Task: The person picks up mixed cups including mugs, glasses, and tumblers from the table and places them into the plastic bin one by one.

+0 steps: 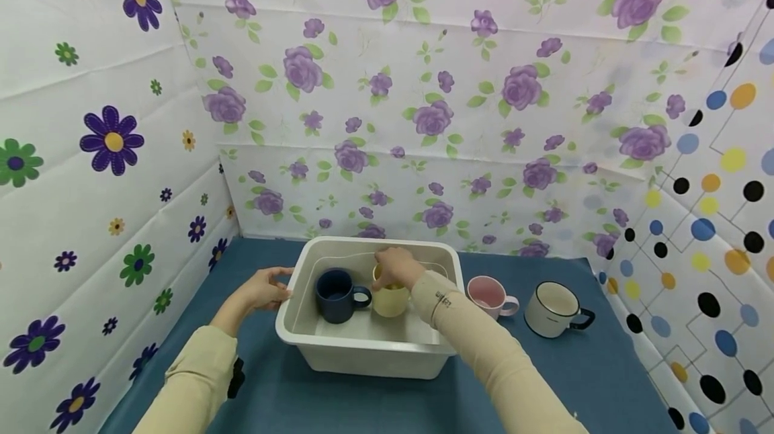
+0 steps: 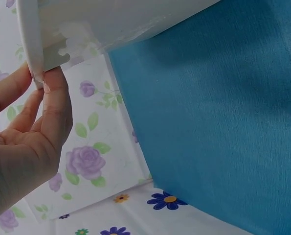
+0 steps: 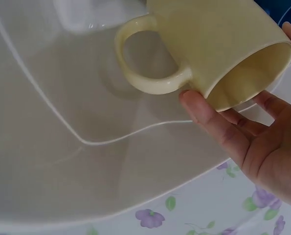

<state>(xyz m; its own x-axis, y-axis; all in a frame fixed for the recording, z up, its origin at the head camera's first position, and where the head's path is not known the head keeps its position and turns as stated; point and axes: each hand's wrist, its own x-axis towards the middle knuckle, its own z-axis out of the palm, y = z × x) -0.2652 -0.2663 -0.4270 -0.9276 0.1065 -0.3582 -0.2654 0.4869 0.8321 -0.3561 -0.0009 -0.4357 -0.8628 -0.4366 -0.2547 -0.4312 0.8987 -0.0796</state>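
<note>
A yellow mug (image 1: 390, 301) is inside the white plastic basin (image 1: 369, 344), beside a dark blue mug (image 1: 336, 299). My right hand (image 1: 396, 267) holds the yellow mug from above by its rim; in the right wrist view the fingers (image 3: 211, 120) lie around the mouth, and the handle is free of them. At the basin's left side, my left hand (image 1: 266, 287) pinches the rim between thumb and fingers. The left wrist view shows that left hand (image 2: 35, 132) from below, at the edge of the basin (image 2: 30, 34).
Right of the basin, a pink mug (image 1: 487, 294) stands partly behind my right sleeve. Farther right is a white enamel-style mug (image 1: 550, 310) with a black rim and handle. A blue cloth (image 1: 363, 407) covers the table, with patterned sheets (image 1: 423, 185) hanging at the back and sides.
</note>
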